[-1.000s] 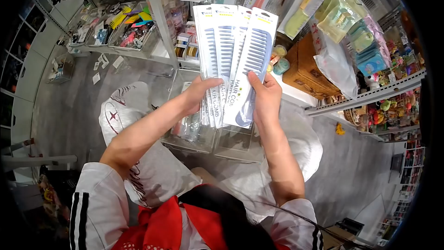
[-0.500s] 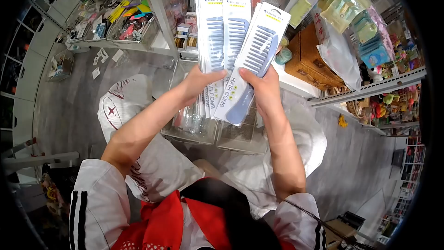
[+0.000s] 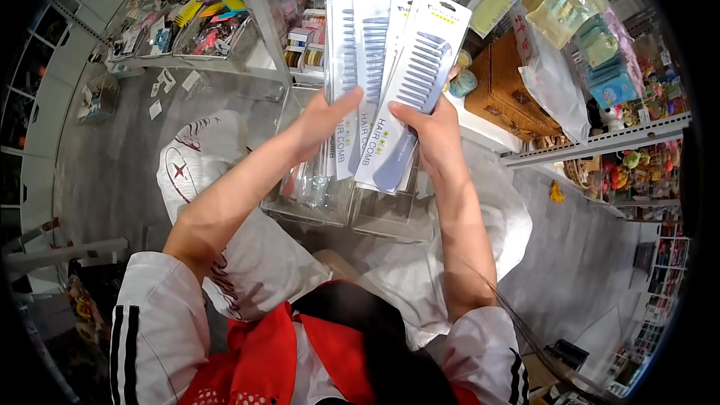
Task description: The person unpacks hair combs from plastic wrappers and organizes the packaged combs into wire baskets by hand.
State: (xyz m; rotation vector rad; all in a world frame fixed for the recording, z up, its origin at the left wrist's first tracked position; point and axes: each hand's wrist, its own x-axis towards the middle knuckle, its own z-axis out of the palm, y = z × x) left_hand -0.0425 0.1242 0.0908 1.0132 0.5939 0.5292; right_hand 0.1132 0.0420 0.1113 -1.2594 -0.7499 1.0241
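Note:
Several packaged hair combs, blue-grey and wide-toothed on white cards, are fanned out upright between my two hands. My left hand grips the left part of the stack, thumb across the front of a packaged comb. Around the right part my right hand is closed, its thumb on the face of the frontmost packaged comb. The words HAIR COMB show on the lower cards. My other fingers are hidden behind the packs. Below the combs are clear plastic bins, one with small packaged items inside.
A shelf at left carries bins of assorted combs and clips. On the right are a brown woven box, clear packaged goods and a metal shelf edge. Paper scraps and a yellow item lie on the floor.
The packaged combs have risen slightly and spread differently; another pack's edge now shows between the middle and right ones. My left thumb has lifted a little up the cards.

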